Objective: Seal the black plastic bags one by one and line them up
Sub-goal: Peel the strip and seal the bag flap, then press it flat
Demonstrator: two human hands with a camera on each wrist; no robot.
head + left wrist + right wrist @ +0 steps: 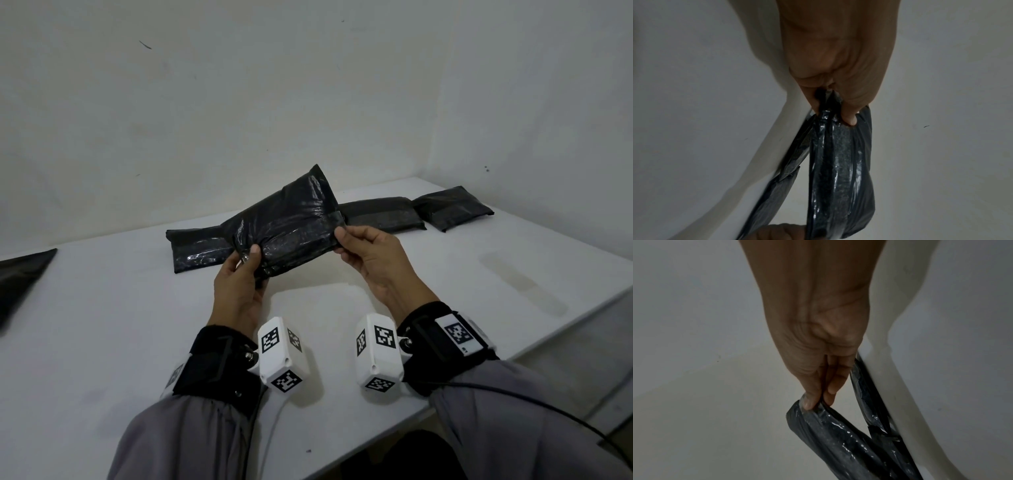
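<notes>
I hold a filled black plastic bag (291,222) tilted in the air above the white table (102,325). My left hand (245,265) pinches its near-left end between thumb and fingers; the left wrist view shows that hand (840,112) gripping the bag (840,170) by its bunched edge. My right hand (342,240) pinches the right end by the dark tape strip; the right wrist view shows those fingers (818,399) on the bag (838,443). Behind it, three black bags lie in a row on the table: one at the left (195,250), one in the middle (380,214), one at the right (452,207).
Another black bag (20,281) lies at the table's far left edge. A white wall stands close behind the row. The table's right edge (565,315) runs diagonally toward me. A cable (513,394) trails from my right wrist.
</notes>
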